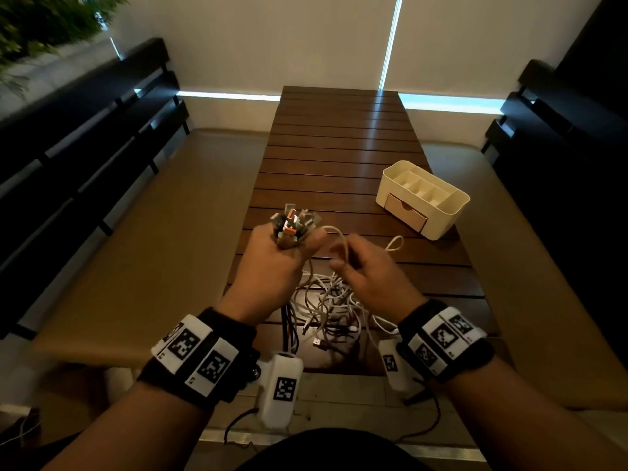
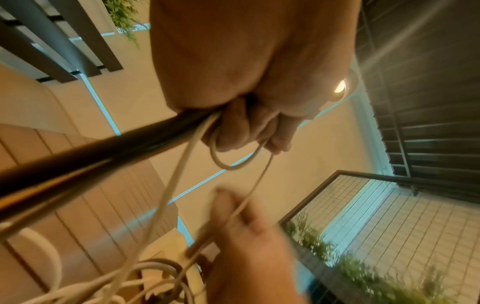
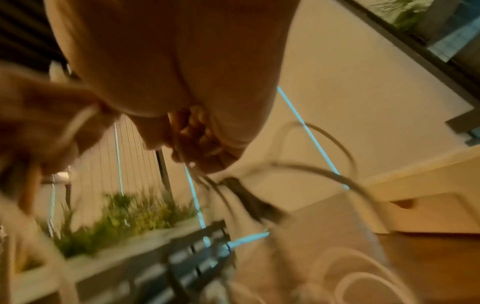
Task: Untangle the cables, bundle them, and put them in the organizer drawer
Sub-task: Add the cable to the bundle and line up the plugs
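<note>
Far left: green foliage (image 1: 40,22) is seen above a dark slatted bench back (image 1: 85,130), with a tan seat cushion (image 1: 163,239) below it. Centre: a dark wooden slatted table (image 1: 339,147) is set against pale blinds (image 1: 272,39). The left hand (image 1: 272,266) is closed in a fist round a bunch of cable plugs (image 1: 292,226), held above the table. The tangled cables (image 1: 326,307), white and dark, lie on the table's near end beneath both hands. The right hand (image 1: 367,270) is curled, a white strand pinched between thumb and fingers. Right: a cream organizer (image 1: 424,198) stands on the table, its drawer (image 1: 406,212) closed. A second dark bench back (image 1: 560,137) is seen at far right.
</note>
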A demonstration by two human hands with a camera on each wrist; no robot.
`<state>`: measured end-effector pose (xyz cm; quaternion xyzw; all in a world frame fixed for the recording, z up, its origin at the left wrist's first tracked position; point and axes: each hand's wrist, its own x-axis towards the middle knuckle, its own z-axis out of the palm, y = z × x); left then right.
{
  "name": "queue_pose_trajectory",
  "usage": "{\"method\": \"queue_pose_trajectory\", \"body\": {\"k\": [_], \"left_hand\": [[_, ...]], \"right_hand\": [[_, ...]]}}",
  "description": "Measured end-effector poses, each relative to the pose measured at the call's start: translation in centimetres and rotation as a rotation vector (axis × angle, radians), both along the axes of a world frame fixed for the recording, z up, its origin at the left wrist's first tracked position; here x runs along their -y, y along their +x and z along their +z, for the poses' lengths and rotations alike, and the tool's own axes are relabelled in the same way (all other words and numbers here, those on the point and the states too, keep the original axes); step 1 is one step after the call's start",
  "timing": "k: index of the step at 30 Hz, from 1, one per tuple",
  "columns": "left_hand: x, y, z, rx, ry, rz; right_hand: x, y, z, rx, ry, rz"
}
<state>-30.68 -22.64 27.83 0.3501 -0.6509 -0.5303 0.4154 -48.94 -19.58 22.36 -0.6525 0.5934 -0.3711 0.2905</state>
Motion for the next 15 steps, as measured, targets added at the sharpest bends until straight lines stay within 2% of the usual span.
{"method": "queue_pose_trajectory", "body": {"k": [4,6,8,10,12,15], "left_hand": [[0.2,1.1,1.1,-0.199,0.041,0.038],[0.7,2.0,2.0,-0.296,0.048,0.074],[1.4,3.2,2.6,-0.295,0.046,0.099],[1.9,3.9,2.5,-0.216,0.06,0.092],[1.8,3.9,1.9,-0.144,0.108,0.068],[1.0,3.2,1.0,-0.039,0.167,0.044]], "right_hand": [[0.6,-2.0,-4.6,-0.295,0.046,-0.045],[0.8,-3.8,-6.4,-0.515,0.149,-0.105],[0.8,-5.8,-7.9,-0.665,0.285,-0.195],[0.7,-6.9,-8.0,-0.655,0.332,-0.245],[0.7,-6.9,-6.6,-0.531,0.353,-0.238],[0.9,-5.8,-2.6,-0.401,0.43,-0.073]]}}
